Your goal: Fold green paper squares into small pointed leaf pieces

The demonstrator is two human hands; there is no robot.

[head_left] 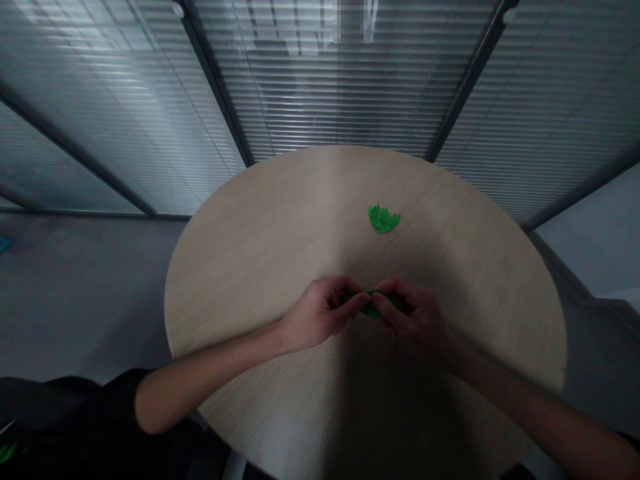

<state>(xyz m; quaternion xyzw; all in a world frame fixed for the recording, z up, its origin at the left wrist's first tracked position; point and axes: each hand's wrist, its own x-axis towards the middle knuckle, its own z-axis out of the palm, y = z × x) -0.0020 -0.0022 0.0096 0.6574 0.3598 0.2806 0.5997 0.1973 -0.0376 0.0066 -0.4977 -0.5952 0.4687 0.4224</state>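
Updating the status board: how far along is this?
Done: a cluster of green leaf-shaped pieces sits together on the round wooden table, and looks finished. In hand: the left hand and right hand pinch a green piece between them. Left: at least that held piece, it seems; this view can't show how many more remain.

Green paper [371, 311] between both hands [323, 315] [417, 321]
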